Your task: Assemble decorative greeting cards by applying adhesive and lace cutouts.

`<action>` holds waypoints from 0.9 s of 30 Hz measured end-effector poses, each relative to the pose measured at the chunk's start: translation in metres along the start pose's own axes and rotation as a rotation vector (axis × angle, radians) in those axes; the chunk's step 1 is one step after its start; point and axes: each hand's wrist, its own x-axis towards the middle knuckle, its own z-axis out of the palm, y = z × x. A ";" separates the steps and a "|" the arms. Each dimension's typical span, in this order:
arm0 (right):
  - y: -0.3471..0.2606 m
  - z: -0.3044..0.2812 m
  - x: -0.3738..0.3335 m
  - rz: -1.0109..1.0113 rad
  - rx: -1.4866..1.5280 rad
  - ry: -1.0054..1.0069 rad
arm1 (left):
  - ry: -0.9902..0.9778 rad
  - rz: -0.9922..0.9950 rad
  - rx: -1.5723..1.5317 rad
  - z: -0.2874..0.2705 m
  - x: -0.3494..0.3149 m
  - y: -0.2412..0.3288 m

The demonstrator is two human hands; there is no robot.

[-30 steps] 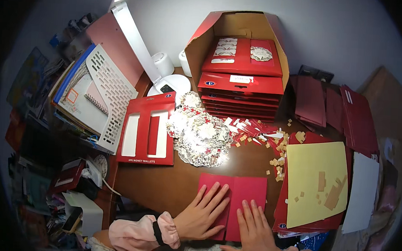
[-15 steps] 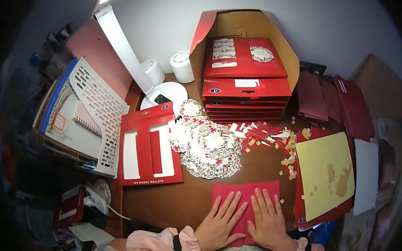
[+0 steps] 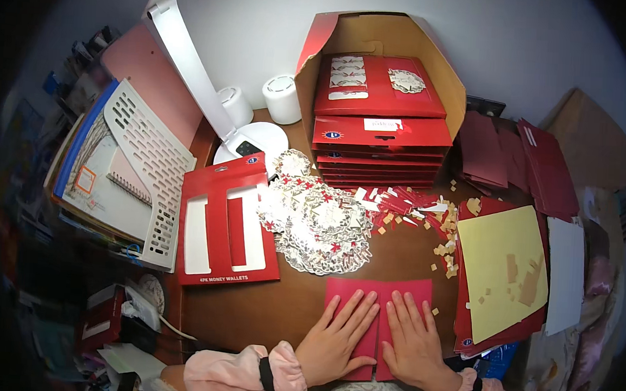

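On the worktop [image 3: 250, 320], a card [image 3: 369, 340] lies at the near edge under the left hand [image 3: 333, 349] and right hand [image 3: 414, 349]. Behind it and to the left sits a pile of cut-outs [image 3: 318, 228], with a sleeve [image 3: 220, 233] left of that and a file rack [image 3: 145, 155] farther left. Behind the pile, a box [image 3: 364, 39] holding packs [image 3: 379, 142] stands right of the lamp [image 3: 192, 69]. A paper sheet [image 3: 497, 258] rests on a stack [image 3: 522, 330] at right.

pinkish-red card [image 3: 370, 340], pink sleeves [image 3: 226, 373] with black bands [image 3: 267, 377], yellow sheet [image 3: 498, 251], red-and-white packet [image 3: 217, 208], red-flecked white cut-outs [image 3: 318, 228], brown desk [image 3: 250, 316]
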 end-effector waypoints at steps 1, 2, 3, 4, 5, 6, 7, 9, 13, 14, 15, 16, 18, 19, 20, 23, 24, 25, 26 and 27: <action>0.000 0.000 0.000 -0.008 -0.007 0.001 | 0.002 0.000 -0.006 -0.001 0.002 0.000; 0.000 0.001 0.001 -0.011 -0.017 0.003 | -0.016 -0.001 0.028 -0.003 0.004 0.000; 0.000 0.001 0.001 -0.014 -0.021 -0.001 | -0.032 -0.007 0.064 -0.004 0.005 0.002; 0.000 0.002 0.001 -0.018 -0.022 0.003 | -0.010 -0.029 0.018 0.000 0.004 0.003; 0.001 0.003 0.001 -0.021 -0.023 0.008 | -0.006 -0.031 0.013 0.002 0.004 0.006; 0.000 0.002 0.000 -0.022 -0.035 0.004 | -0.002 -0.040 0.020 0.002 0.002 0.008; 0.000 0.002 0.000 -0.020 -0.037 0.000 | 0.002 -0.048 0.028 0.003 0.001 0.010; 0.000 0.002 0.001 -0.013 -0.036 0.006 | -0.002 -0.051 0.008 0.007 -0.001 0.011; 0.000 0.001 0.000 -0.011 -0.021 0.010 | -0.042 -0.035 0.017 0.007 -0.005 0.014; 0.000 0.001 0.000 -0.008 -0.016 0.014 | -0.054 -0.030 0.005 0.007 -0.006 0.014; -0.001 0.001 -0.001 -0.006 -0.009 0.014 | -0.058 -0.032 0.003 0.008 -0.007 0.014; -0.001 0.001 -0.001 -0.006 -0.005 0.012 | -0.049 -0.030 -0.007 0.009 -0.008 0.014; 0.000 0.001 0.000 -0.009 -0.025 0.017 | -0.043 -0.025 -0.021 0.009 -0.007 0.014; 0.000 0.002 0.000 -0.003 -0.025 0.014 | -0.061 -0.017 0.006 0.007 -0.005 0.014; 0.001 0.002 0.000 -0.011 -0.018 0.020 | -0.078 -0.009 0.034 0.006 -0.005 0.015; 0.000 0.003 -0.005 -0.006 -0.021 0.028 | -0.069 -0.002 0.007 0.005 -0.004 0.013; -0.001 0.004 -0.008 -0.004 -0.019 0.020 | -0.063 0.013 0.001 0.005 -0.003 0.014; -0.001 0.004 -0.008 0.014 -0.029 0.024 | -0.062 0.033 -0.001 0.004 -0.003 0.015; 0.000 0.004 -0.007 -0.005 -0.006 0.028 | -0.079 0.022 0.033 0.002 -0.003 0.016; 0.000 0.003 -0.006 -0.024 0.018 0.028 | -0.099 0.011 0.066 0.002 -0.004 0.017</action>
